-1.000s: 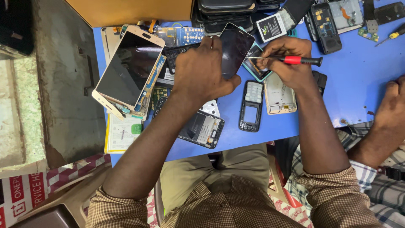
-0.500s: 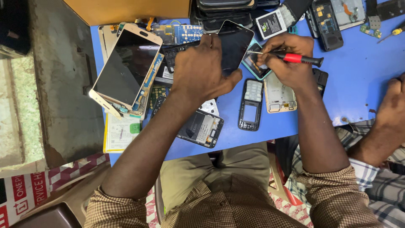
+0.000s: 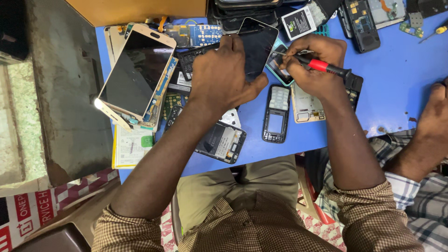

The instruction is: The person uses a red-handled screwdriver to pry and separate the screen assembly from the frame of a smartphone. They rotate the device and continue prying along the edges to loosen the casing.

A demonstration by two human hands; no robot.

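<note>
Dark phone point(image 3: 257, 44) tilted at the blue table's point(image 3: 396, 79) far edge, left hand point(image 3: 221, 74) clamped over its lower part. Right hand point(image 3: 315, 65) pinches a red-handled screwdriver point(image 3: 322, 66), tip just beside the phone. Keypad frame point(image 3: 276, 113) nearby, gold-rimmed screen point(image 3: 135, 72) left.
</note>
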